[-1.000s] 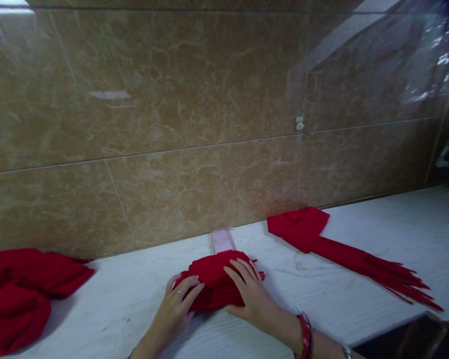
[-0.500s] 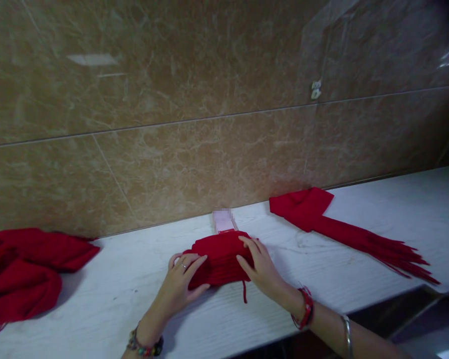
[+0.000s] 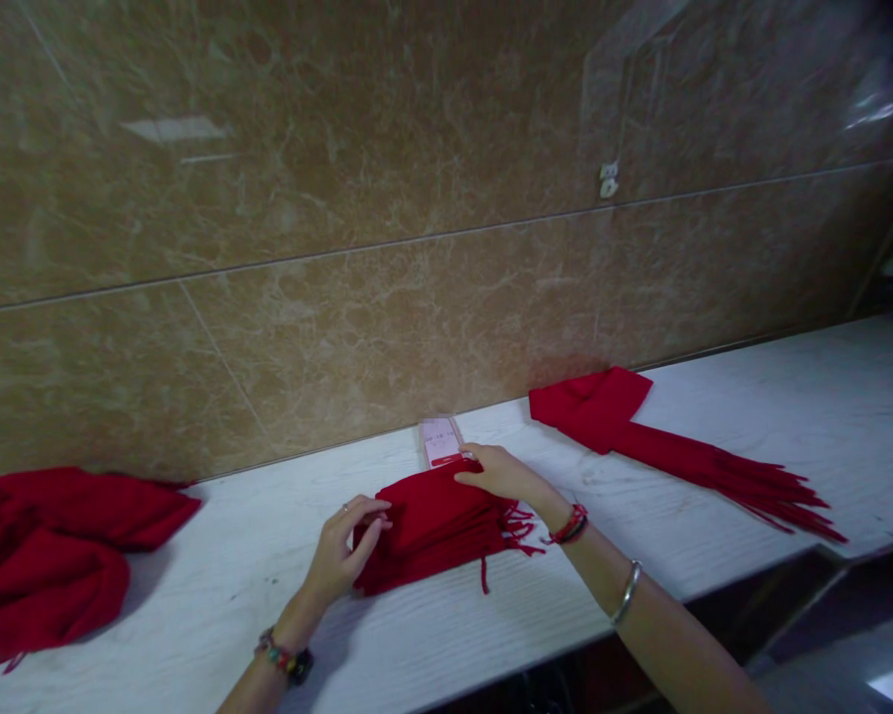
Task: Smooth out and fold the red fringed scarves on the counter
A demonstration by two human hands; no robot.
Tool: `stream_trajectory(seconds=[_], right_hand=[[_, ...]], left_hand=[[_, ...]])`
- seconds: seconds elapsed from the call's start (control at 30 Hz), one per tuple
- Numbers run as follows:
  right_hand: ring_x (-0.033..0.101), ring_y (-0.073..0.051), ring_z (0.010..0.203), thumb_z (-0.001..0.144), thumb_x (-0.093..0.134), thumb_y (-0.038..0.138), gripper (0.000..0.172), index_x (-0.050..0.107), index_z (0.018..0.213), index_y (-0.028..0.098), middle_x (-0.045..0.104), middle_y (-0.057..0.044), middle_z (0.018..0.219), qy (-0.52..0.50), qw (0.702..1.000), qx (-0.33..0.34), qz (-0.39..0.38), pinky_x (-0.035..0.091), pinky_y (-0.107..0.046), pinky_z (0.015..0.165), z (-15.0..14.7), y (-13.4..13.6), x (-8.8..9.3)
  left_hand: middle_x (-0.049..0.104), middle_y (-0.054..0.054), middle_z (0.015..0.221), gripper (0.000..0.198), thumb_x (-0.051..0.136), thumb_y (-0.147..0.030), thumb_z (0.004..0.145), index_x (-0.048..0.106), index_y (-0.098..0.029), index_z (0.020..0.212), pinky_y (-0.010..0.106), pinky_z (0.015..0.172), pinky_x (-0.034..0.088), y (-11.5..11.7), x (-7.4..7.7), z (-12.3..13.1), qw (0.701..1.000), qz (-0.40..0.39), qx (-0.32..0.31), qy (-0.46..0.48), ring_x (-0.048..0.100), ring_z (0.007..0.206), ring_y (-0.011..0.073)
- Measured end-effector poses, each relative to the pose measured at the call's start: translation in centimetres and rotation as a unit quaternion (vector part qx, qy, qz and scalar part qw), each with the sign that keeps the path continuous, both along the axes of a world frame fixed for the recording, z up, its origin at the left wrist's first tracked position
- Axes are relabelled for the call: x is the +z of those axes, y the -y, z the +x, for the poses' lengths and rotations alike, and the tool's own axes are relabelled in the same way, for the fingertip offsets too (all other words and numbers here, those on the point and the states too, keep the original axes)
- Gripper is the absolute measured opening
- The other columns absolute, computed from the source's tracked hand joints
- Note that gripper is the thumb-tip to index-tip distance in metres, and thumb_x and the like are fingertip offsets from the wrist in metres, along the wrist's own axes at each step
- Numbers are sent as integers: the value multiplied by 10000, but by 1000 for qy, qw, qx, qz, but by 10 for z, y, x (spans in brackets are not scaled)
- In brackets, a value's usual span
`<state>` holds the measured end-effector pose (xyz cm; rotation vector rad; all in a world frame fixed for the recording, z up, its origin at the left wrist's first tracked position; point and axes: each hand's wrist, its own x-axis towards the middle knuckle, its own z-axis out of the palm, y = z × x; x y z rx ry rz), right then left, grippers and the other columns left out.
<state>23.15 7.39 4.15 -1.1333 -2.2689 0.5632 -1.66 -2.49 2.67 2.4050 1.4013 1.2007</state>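
A folded red scarf [image 3: 432, 521] lies as a layered stack in the middle of the white table, with fringe strands out at its right end. My left hand [image 3: 342, 550] is at the scarf's left end, fingers loosely curved and apart from the thumb. At the far edge, my right hand [image 3: 502, 471] has its thumb on the top layer and its fingers over the back, pinching the cloth; the fingertips are partly hidden. Just behind the scarf is a pale printed packet or card [image 3: 439, 438] with a red band.
Another red scarf [image 3: 602, 412] lies at the right, its fringe spread toward the front edge. A crumpled red cloth [image 3: 66, 555] is on the left. The white table [image 3: 268, 535] meets a brown marble-patterned wall [image 3: 387, 327]. Dark space shows below the table's front edge.
My right hand has moved from the scarf's right end to its far edge, uncovering the fringe. My left hand has shifted slightly left, and its fingers have drawn back from the scarf's top.
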Motion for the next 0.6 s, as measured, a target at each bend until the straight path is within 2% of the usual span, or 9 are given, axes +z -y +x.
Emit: stream_trajectory(seconds=[0.07, 0.13, 0.2, 0.27, 0.37, 0.43, 0.5, 0.6], right_hand=[[599, -189, 853, 738, 568, 228, 228, 636, 942, 152, 664, -78, 943, -4, 1000, -2, 8, 435, -266, 744, -2, -3, -4], [607, -180, 836, 747, 531, 172, 196, 652, 899, 149, 674, -75, 915, -9, 1000, -15, 15, 437, -254, 733, -3, -6, -8], [612, -170, 829, 749, 487, 120, 242, 646, 929, 154, 678, -67, 907, -11, 1000, -21, 18, 442, -247, 726, -3, -8, -11], [614, -164, 840, 736, 447, 69, 332, 622, 1001, 166, 677, -57, 920, 0, 1000, -20, 24, 448, -245, 734, 0, -10, -12], [576, -173, 964, 673, 384, -23, 500, 563, 1112, 136, 632, -89, 1051, 30, 996, -33, 73, 428, -271, 827, 7, -12, -9], [521, -177, 1056, 653, 356, -45, 538, 548, 1130, 115, 580, -106, 1139, 34, 991, -40, 122, 388, -298, 904, 12, -10, -3], [491, -176, 1093, 704, 368, -3, 472, 554, 1119, 124, 560, -94, 1170, 23, 989, -17, 148, 360, -319, 946, 15, -7, 5], [499, -197, 1082, 799, 457, 199, 387, 508, 1176, 128, 555, -104, 1176, 20, 993, 29, 115, 370, -331, 933, 14, 0, 12]], left_hand=[[610, 38, 794, 191, 421, -258, 841, 573, -170, 917, 264, 610, 503, -10, 8, -5, 998, -49, -12, 35, 620, 609, 124], [598, 29, 783, 172, 449, -269, 827, 572, -168, 891, 267, 623, 503, -19, 13, -8, 998, -41, 3, 48, 614, 612, 123], [594, 38, 813, 156, 479, -267, 805, 572, -175, 891, 302, 702, 498, -25, 12, -9, 999, 8, 30, 34, 606, 734, 151], [580, 67, 938, 195, 512, -258, 778, 571, -190, 951, 355, 813, 465, -25, 7, -10, 998, 46, 44, -4, 561, 915, 190], [496, 97, 1144, 333, 519, -249, 771, 521, -213, 1102, 394, 917, 403, -22, -3, -13, 997, 37, 38, -53, 469, 1084, 217], [466, 103, 1201, 378, 500, -258, 790, 477, -217, 1164, 398, 942, 382, -19, -8, -16, 997, 13, 31, -71, 443, 1121, 219], [458, 107, 1231, 409, 488, -277, 801, 442, -211, 1202, 406, 958, 364, -19, -12, -19, 996, -10, 23, -85, 430, 1139, 224], [472, 113, 1241, 443, 470, -301, 808, 406, -193, 1233, 416, 964, 353, -21, -15, -21, 995, -35, 12, -92, 434, 1141, 232]])
